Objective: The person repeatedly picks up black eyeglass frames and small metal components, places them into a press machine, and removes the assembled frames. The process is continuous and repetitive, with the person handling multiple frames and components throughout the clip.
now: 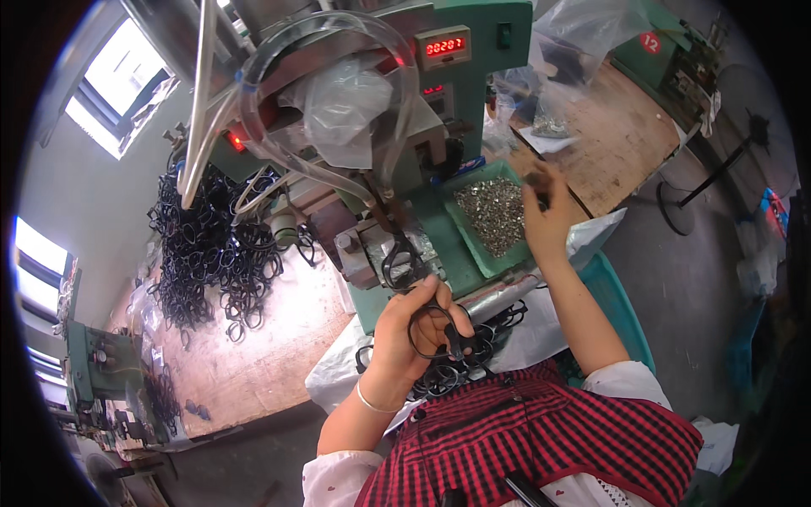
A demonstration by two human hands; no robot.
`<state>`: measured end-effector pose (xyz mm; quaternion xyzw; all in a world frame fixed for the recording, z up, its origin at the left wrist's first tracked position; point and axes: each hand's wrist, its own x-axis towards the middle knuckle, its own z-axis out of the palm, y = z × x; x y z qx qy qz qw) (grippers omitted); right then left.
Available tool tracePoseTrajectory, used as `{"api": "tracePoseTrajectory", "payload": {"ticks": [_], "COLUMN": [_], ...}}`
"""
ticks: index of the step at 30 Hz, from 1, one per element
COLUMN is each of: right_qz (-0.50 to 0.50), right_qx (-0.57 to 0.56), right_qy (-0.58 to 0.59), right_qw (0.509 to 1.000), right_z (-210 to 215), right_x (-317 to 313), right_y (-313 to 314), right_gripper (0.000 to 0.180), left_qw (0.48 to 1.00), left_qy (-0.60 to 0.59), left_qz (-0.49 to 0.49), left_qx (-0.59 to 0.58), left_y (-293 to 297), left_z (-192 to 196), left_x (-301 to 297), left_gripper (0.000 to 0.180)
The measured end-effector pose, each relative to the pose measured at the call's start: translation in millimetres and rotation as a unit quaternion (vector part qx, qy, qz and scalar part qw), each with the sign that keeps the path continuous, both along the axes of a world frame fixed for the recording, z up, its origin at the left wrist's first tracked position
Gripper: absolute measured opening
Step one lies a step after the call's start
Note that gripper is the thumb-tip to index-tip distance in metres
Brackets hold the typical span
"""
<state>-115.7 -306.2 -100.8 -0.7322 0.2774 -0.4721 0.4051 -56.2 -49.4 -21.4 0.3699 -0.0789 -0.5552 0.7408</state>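
Note:
My left hand (pixel 410 334) is closed around a thin black looped part, seemingly an eyeglass frame (pixel 414 340), just in front of the machine's work station. Another black looped piece (pixel 395 264) sits at the metal fixture (pixel 369 247), right above my left fingertips. My right hand (pixel 549 213) hovers at the right rim of a green tray (pixel 478 255) that holds many small shiny metal pieces (pixel 492 213). Its fingers are curled together, and whatever they may pinch is too small to make out. More black looped parts (pixel 460 359) lie in my lap area, below my left hand.
The green press machine (pixel 498 80) with red displays and clear hoses (pixel 253 101) towers ahead. A large heap of black looped parts (pixel 211 245) covers the left tabletop (pixel 253 372). Plastic bags (pixel 583 38) lie beyond the tray; a teal bin (pixel 621 313) stands at my right.

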Motion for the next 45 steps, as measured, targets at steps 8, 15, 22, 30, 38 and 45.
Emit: {"api": "tracePoseTrajectory", "payload": {"ticks": [8,15,22,30,38,45], "right_qz": [0.119,0.104,0.106,0.143,0.073,0.084], "right_qx": [-0.298,-0.427,-0.489,-0.002,-0.022,-0.037], "right_qy": [0.219,0.391,0.289,0.196,0.122,0.1], "right_qw": [0.921,0.808,0.816,0.97,0.99,0.991], "right_z": [16.4,-13.5,-35.1,25.9,11.9,29.0], "right_x": [36.5,95.3,99.9,51.3,7.1,-44.2], "right_y": [29.0,34.0,30.9,26.1,17.5,42.9], "right_gripper": [0.015,0.011,0.003,0.014,0.015,0.014], "left_qw": [0.998,0.997,0.981,0.576,0.389,0.442], "left_qy": [0.056,0.034,-0.167,-0.573,-0.651,-0.724], "left_qz": [0.012,0.06,0.086,0.433,0.349,0.286], "left_qx": [0.01,-0.029,0.053,0.391,0.55,0.447], "left_y": [1.7,0.3,100.5,262.6,251.3,162.4], "left_z": [-1.2,-16.6,-52.1,-43.2,-153.7,-106.3], "left_x": [1.2,-5.5,-8.0,154.6,290.9,174.7], "left_gripper": [0.036,0.039,0.054,0.018,0.023,0.016]}}
